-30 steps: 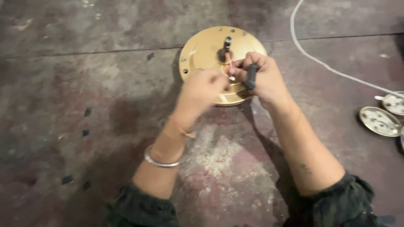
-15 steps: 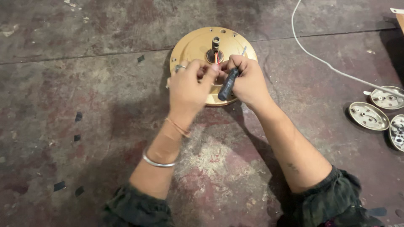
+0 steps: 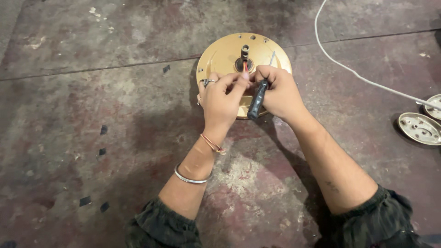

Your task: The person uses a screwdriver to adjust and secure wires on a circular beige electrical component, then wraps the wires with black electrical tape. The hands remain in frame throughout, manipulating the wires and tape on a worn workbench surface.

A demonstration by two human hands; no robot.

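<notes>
A round gold metal housing [image 3: 225, 53] lies flat on the floor, with a short dark shaft [image 3: 245, 53] rising from its centre. My left hand [image 3: 220, 98] rests over its near edge and pinches a thin red wire [image 3: 245, 67] beside the shaft. My right hand [image 3: 278, 92] holds a screwdriver with a black handle [image 3: 257, 100]; its metal tip points up past the shaft. The two hands touch above the housing. My left wrist wears a metal bangle and a thread band.
The floor is stained dark concrete [image 3: 92, 151] with a seam running across the back. A white cable [image 3: 353, 71] curves from the top edge to the right. Two pale oval metal plates [image 3: 419, 128] lie at the right edge.
Both hands have shifted a little toward the shaft. My left fingers, loose a second ago, now pinch the red wire. The screwdriver stays in my right hand.
</notes>
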